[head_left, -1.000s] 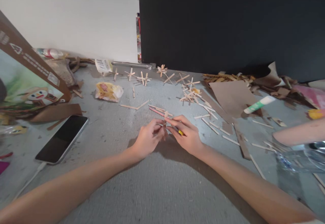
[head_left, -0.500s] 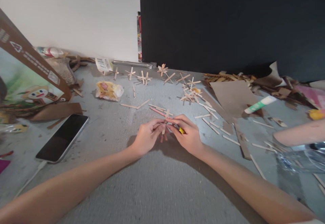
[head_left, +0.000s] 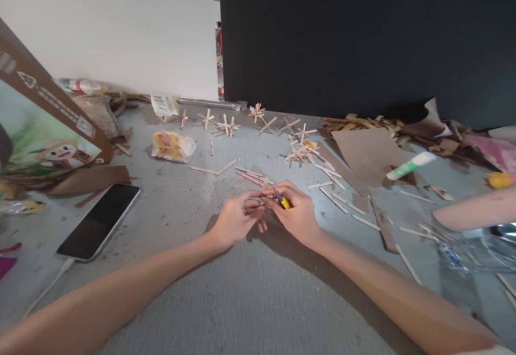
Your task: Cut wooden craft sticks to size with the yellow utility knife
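Note:
My left hand (head_left: 238,217) is closed, its fingertips pinching a small wooden stick (head_left: 266,181) whose upper end shows between the hands. My right hand (head_left: 297,211) is closed round a yellow tool (head_left: 285,202) with a thin dark tip, and its fingertips meet those of my left hand. Just beyond the fingers, a pink stick or pencil (head_left: 249,178) and some pale sticks (head_left: 249,172) lie on the grey table (head_left: 226,301). Several crossed-stick pieces (head_left: 228,125) stand farther back, with a denser cluster (head_left: 301,152) at the right.
A phone (head_left: 99,221) with a cable lies left, near a printed carton (head_left: 60,129). A snack packet (head_left: 172,146) is at back left. Cardboard (head_left: 365,153), a green-and-white tube (head_left: 411,165) and loose sticks lie right. Another person's forearm (head_left: 475,208) rests at the right edge.
The stick between my hands has tilted or dropped lower, and less of it shows. My right hand has shifted slightly left, and the yellow tool's dark tip now shows.

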`<control>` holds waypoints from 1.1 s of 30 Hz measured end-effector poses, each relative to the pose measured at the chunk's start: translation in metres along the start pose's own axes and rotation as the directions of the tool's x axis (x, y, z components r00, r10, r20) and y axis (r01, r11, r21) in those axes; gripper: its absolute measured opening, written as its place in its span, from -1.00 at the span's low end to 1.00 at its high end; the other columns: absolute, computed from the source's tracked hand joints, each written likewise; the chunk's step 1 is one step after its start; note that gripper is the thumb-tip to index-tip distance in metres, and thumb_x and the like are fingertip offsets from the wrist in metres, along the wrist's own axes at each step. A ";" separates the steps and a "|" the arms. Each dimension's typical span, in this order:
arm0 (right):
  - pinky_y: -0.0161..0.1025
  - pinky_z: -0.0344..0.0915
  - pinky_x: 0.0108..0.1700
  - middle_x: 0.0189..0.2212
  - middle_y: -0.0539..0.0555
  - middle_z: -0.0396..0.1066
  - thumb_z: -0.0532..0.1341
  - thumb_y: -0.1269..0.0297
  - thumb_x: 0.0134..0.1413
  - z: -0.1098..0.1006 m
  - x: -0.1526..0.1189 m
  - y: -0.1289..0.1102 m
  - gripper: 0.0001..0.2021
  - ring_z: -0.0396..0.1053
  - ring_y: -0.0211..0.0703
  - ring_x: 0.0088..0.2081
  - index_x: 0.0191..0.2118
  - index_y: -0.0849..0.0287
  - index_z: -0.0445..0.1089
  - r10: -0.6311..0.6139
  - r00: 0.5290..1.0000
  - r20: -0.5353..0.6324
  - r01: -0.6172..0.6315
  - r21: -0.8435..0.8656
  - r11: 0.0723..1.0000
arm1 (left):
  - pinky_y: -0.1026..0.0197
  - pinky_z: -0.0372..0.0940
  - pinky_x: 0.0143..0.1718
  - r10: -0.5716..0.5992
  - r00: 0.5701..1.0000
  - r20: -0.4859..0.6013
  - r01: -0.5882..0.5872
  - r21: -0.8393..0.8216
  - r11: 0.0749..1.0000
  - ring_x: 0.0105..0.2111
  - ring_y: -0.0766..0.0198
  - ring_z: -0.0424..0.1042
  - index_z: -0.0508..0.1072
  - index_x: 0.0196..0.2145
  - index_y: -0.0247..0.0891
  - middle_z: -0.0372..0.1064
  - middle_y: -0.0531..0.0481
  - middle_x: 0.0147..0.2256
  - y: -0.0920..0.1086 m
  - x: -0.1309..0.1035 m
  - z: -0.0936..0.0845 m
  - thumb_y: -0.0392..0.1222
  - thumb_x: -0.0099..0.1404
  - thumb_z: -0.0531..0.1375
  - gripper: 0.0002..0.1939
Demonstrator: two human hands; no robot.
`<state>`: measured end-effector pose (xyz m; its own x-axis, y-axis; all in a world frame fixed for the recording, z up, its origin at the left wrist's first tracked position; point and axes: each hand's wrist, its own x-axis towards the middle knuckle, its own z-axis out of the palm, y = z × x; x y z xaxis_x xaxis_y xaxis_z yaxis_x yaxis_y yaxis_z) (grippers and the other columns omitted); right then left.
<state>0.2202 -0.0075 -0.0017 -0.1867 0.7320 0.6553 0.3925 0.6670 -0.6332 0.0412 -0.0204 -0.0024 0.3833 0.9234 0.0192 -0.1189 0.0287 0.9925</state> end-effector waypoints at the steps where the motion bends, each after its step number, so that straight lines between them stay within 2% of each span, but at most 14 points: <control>1: -0.21 0.41 -0.21 -0.30 0.03 0.50 0.31 0.25 0.33 0.000 0.000 0.000 -0.95 0.50 -0.13 -0.29 -0.22 0.05 0.52 0.012 1.000 0.002 -0.012 0.000 1.000 | 0.26 0.45 -0.52 -0.001 1.000 -0.003 0.001 0.001 1.000 -0.58 0.29 0.54 0.43 -0.02 -0.31 0.54 0.02 -0.46 0.000 0.000 0.000 -0.03 0.29 0.33 -0.60; 6: -0.23 0.38 -0.26 -0.33 0.02 0.48 0.31 0.25 0.32 0.001 0.001 -0.003 -0.91 0.47 -0.15 -0.32 -0.27 0.07 0.48 0.087 0.996 0.016 -0.087 -0.009 0.996 | 0.26 0.44 -0.51 -0.012 1.000 -0.011 0.012 0.031 0.999 -0.60 0.28 0.52 0.42 -0.02 -0.31 0.52 0.06 -0.51 0.000 -0.001 0.000 -0.02 0.31 0.32 -0.60; 12: -0.19 0.39 -0.20 -0.32 0.05 0.49 0.27 0.19 0.34 0.003 0.002 -0.004 -0.85 0.48 -0.10 -0.29 -0.29 0.07 0.43 0.155 0.987 0.052 -0.154 -0.014 0.988 | 0.25 0.44 -0.51 -0.013 1.000 -0.021 0.014 0.037 0.999 -0.60 0.27 0.53 0.42 -0.04 -0.30 0.52 0.07 -0.53 -0.001 0.000 0.000 -0.03 0.29 0.32 -0.62; 16: -0.19 0.41 -0.19 -0.31 0.06 0.49 0.25 0.23 0.37 0.004 0.002 -0.004 -0.86 0.49 -0.11 -0.27 -0.28 0.07 0.41 0.103 0.994 0.037 -0.102 -0.031 0.994 | 0.24 0.47 -0.51 0.002 1.000 -0.019 -0.002 0.035 0.999 -0.59 0.27 0.54 0.42 -0.05 -0.28 0.53 0.07 -0.52 -0.002 0.000 0.000 -0.04 0.30 0.30 -0.65; 23: -0.19 0.43 -0.20 -0.30 0.07 0.47 0.20 0.23 0.41 0.001 0.000 -0.002 -0.89 0.49 -0.11 -0.27 -0.23 0.03 0.41 -0.010 0.998 -0.058 0.003 -0.128 0.992 | 0.19 0.53 -0.45 -0.010 0.997 -0.082 0.011 0.007 1.000 -0.57 0.26 0.58 0.39 -0.03 -0.29 0.62 -0.05 -0.34 -0.004 0.002 -0.004 -0.15 0.28 0.31 -0.66; 26: -0.19 0.42 -0.22 -0.27 0.09 0.47 0.20 0.27 0.40 -0.003 0.000 0.008 -0.93 0.49 -0.09 -0.26 -0.18 0.04 0.43 -0.057 0.998 -0.003 0.055 -0.198 0.979 | 0.18 0.54 -0.45 0.015 0.993 -0.115 -0.013 0.023 1.000 -0.56 0.24 0.58 0.41 -0.07 -0.28 0.60 -0.02 -0.40 -0.003 0.003 -0.004 -0.08 0.30 0.33 -0.67; 29: -0.19 0.41 -0.26 -0.24 0.12 0.48 0.16 0.31 0.40 -0.007 -0.001 0.021 -0.88 0.51 -0.06 -0.25 -0.12 0.06 0.47 -0.068 0.994 0.085 0.089 -0.280 0.956 | 0.16 0.55 -0.44 0.036 0.988 -0.152 -0.033 0.021 0.999 -0.54 0.21 0.59 0.43 -0.16 -0.27 0.59 -0.01 -0.43 -0.002 0.003 -0.002 0.04 0.29 0.35 -0.65; 33: -0.21 0.42 -0.30 -0.22 0.12 0.48 0.17 0.33 0.40 -0.009 -0.002 0.023 -0.83 0.52 -0.09 -0.25 -0.03 0.05 0.50 -0.104 0.993 0.047 0.113 -0.276 0.954 | 0.16 0.56 -0.43 0.035 0.985 -0.172 -0.032 0.017 0.999 -0.55 0.23 0.58 0.43 -0.23 -0.27 0.58 -0.02 -0.43 -0.001 0.002 -0.001 0.11 0.27 0.36 -0.62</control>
<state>0.2376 0.0053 -0.0144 -0.2688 0.6643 0.6975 0.6021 0.6811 -0.4166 0.0409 -0.0177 -0.0036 0.2161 0.9758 0.0328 -0.1153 -0.0078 0.9933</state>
